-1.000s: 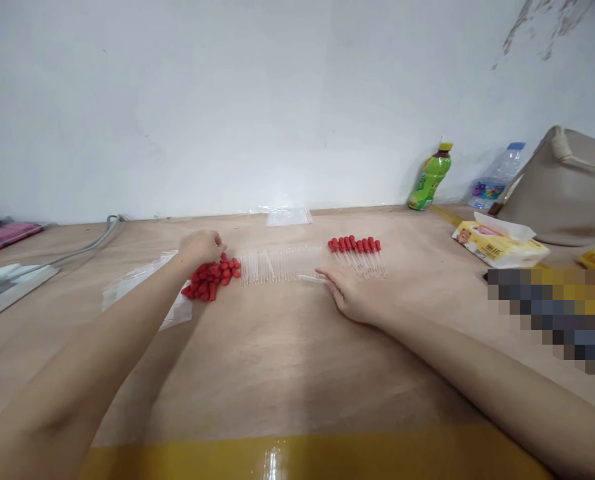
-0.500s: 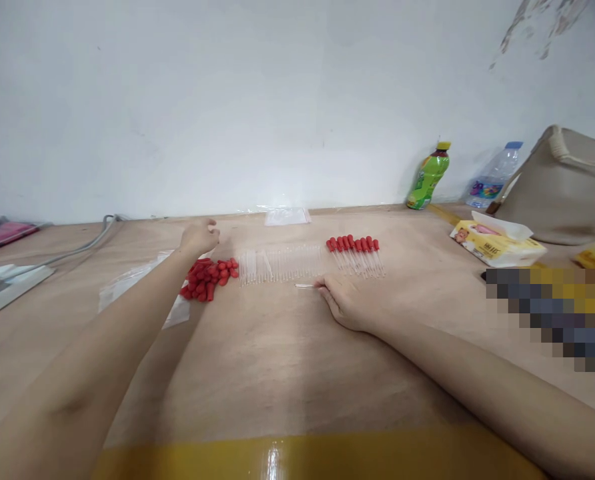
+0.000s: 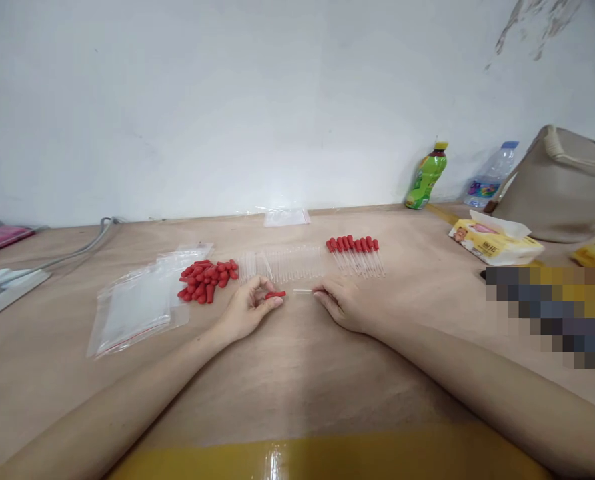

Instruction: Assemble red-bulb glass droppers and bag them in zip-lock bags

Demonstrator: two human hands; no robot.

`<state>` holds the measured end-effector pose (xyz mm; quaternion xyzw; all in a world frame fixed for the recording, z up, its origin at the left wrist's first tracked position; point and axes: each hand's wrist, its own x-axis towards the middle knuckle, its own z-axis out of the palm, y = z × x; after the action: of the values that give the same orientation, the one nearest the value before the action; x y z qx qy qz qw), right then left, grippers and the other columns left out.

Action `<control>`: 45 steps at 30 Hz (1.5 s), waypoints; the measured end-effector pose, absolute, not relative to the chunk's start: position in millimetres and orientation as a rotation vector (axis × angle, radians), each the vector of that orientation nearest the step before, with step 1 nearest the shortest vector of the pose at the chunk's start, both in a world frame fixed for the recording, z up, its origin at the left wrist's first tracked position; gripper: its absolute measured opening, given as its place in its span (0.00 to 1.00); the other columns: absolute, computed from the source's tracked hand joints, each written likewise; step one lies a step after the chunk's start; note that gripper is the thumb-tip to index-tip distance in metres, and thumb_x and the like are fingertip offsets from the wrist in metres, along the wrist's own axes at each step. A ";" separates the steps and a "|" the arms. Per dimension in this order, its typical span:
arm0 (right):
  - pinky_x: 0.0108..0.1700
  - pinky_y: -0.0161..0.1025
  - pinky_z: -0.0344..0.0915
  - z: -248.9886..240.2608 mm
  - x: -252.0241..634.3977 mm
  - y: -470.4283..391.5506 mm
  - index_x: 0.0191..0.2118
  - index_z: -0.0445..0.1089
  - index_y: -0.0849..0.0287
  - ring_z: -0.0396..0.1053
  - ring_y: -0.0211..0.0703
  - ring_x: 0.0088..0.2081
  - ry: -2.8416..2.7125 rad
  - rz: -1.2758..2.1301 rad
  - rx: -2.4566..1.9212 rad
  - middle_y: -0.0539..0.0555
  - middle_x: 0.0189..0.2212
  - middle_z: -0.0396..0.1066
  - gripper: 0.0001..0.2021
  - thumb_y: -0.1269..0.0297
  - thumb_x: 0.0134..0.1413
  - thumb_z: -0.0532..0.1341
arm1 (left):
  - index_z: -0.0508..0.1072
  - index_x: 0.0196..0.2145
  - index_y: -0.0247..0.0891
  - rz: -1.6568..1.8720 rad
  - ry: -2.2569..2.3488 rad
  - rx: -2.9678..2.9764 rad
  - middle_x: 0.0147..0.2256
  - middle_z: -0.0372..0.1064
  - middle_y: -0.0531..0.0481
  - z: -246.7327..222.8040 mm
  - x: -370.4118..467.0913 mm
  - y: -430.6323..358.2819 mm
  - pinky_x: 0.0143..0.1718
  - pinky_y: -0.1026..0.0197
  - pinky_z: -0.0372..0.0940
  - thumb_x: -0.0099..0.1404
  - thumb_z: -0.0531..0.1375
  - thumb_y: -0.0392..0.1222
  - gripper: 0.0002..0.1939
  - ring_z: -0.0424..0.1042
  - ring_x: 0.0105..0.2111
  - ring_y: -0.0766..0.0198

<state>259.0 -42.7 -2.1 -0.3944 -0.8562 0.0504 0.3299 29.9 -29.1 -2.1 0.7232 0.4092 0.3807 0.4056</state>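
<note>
Between thumb and fingers, my left hand (image 3: 250, 308) pinches a red rubber dropper bulb (image 3: 276, 294), its end pointing right. Facing it, my right hand (image 3: 341, 303) grips a clear glass dropper tube (image 3: 303, 291), whose free end points left. A small gap separates bulb and tube. Left of my left hand lies a heap of red rubber bulbs (image 3: 197, 281). Just behind both hands, a row of clear tubes (image 3: 292, 262) is laid side by side. Several droppers with red bulbs on them (image 3: 353, 245) lie in a row behind my right hand.
Clear zip bags (image 3: 135, 310) lie at left, near a grey cable (image 3: 90, 245). Another bag (image 3: 286, 217) rests by the wall. At right stand a green bottle (image 3: 427, 177), a water bottle (image 3: 492, 177), a tissue pack (image 3: 495, 241) and a beige bag (image 3: 567, 187).
My left hand has come from above the heap of bulbs, right and nearer, and now holds a red bulb by the tube. My right hand has stayed almost still with the tube.
</note>
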 end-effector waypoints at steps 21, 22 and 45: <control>0.37 0.36 0.54 -9.0 254.9 -38.7 0.35 0.67 0.58 0.64 0.37 0.32 -2.323 0.189 -0.926 0.51 0.29 0.70 0.10 0.67 0.58 0.50 | 0.71 0.34 0.35 0.796 1.026 1.956 0.24 0.67 0.51 2.5 36.8 -36.5 0.29 0.63 0.65 0.59 0.56 0.45 0.11 0.66 0.25 0.67; 0.37 0.36 0.53 -8.6 255.3 -38.0 0.35 0.68 0.57 0.64 0.37 0.32 -2.331 0.199 -0.927 0.50 0.29 0.70 0.09 0.67 0.58 0.50 | 0.71 0.34 0.35 0.799 1.023 1.948 0.24 0.67 0.51 1.8 37.0 -36.5 0.29 0.64 0.65 0.58 0.56 0.45 0.11 0.66 0.24 0.67; 0.33 0.33 0.60 -9.9 254.7 -40.5 0.33 0.64 0.60 0.65 0.37 0.32 -2.285 0.221 -0.938 0.53 0.30 0.69 0.07 0.68 0.57 0.50 | 0.75 0.35 0.35 0.841 1.157 2.031 0.34 0.74 0.47 0.0 33.1 -30.9 0.36 0.60 0.67 0.55 0.61 0.45 0.12 0.73 0.33 0.61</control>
<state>254.7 -40.5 -9.9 -0.3578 -0.8714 0.0843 0.3249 33.1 -30.9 0.0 0.7737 0.4409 0.3203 0.3230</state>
